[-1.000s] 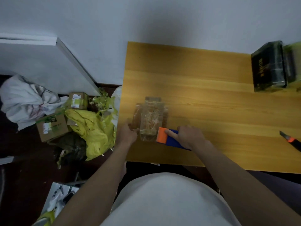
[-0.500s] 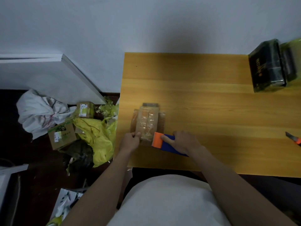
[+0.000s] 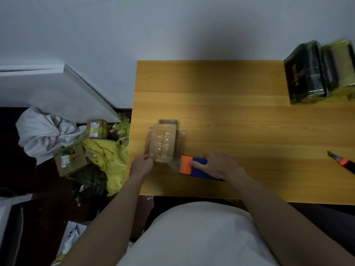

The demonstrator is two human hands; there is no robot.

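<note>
A small brown cardboard box wrapped in clear film point(image 3: 163, 144) lies near the left front of the wooden table point(image 3: 240, 116). My left hand point(image 3: 143, 166) pinches the box's near left corner between thumb and fingers. To the right of the box, my right hand point(image 3: 217, 166) holds a blue scraper with an orange edge point(image 3: 192, 167) flat on the table, the index finger lying along it. The orange edge sits a little to the right of the box, on loose film.
A black wrapped box point(image 3: 303, 73) and a green-wrapped box point(image 3: 340, 64) stand at the back right. An orange and black utility knife point(image 3: 342, 162) lies at the right edge. On the floor to the left are cardboard boxes point(image 3: 70, 160), yellow plastic point(image 3: 109, 158) and white cloth point(image 3: 44, 133).
The scraper in my right hand has slid off the box's near end to the right. My left hand stays on the box's near left corner. The camera view shifted.
</note>
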